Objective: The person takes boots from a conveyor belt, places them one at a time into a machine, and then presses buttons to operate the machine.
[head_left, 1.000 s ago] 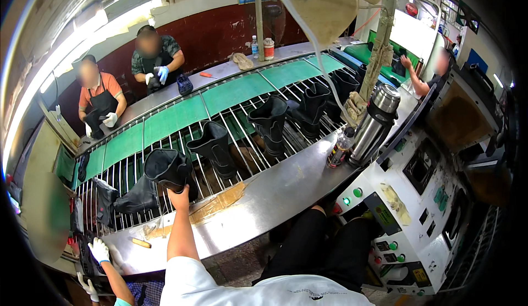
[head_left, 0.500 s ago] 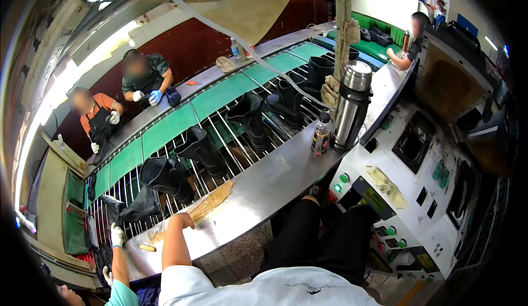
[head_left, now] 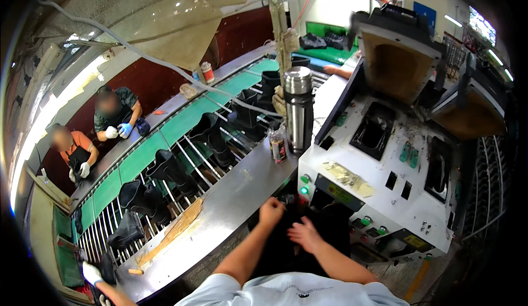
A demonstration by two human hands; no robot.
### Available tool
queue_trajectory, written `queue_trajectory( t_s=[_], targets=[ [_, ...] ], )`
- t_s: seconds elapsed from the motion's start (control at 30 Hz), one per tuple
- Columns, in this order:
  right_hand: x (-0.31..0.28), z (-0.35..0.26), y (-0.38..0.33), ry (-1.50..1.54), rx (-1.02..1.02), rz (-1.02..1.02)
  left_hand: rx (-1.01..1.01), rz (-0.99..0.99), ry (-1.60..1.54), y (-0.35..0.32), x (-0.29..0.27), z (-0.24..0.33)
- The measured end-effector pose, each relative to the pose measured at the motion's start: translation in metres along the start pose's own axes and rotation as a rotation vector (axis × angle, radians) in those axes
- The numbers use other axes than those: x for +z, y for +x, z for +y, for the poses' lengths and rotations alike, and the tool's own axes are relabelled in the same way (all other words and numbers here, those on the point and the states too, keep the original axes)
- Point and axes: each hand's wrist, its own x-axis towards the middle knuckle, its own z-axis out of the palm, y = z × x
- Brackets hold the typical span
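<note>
My left hand (head_left: 271, 212) is above my lap by the bench's front edge, its fingers curled closed. Whatever it may hold is too small or hidden to make out. Beside it, slightly lower, my right hand (head_left: 306, 234) is open with its fingers stretched out and nothing in it. Both hands are left of the white machine (head_left: 352, 190), below its lit green button (head_left: 304, 190). Several black boots (head_left: 170, 168) stand on the rod conveyor beyond the steel bench edge (head_left: 231, 190). One boot (head_left: 126, 230) lies tilted at the near left.
A steel thermos (head_left: 298, 113) and a dark-labelled bottle (head_left: 277, 144) stand at the bench's right end. Raised lids (head_left: 399, 58) tower over the machine. Two gloved co-workers (head_left: 118, 111) sit across the conveyor; another person's gloved hand (head_left: 92, 273) is near left. A hose (head_left: 143, 53) hangs overhead.
The view has turned right. My left arm has come back from the bench to my lap, and my right hand has come into view. The gloved hand at near left stays by the conveyor's end.
</note>
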Motion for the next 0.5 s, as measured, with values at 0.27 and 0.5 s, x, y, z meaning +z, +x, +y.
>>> queue_trajectory(
  t_s=[0.27,0.5],
  targets=[
    [-0.018,0.042,0.043,0.498,0.212,0.067,-0.067,-0.313,0.149,-0.041,0.125,-0.012],
    [-0.031,0.076,0.044,0.45,0.229,0.06,-0.153,-0.23,0.097,-0.066,0.123,-0.029]
  ],
)
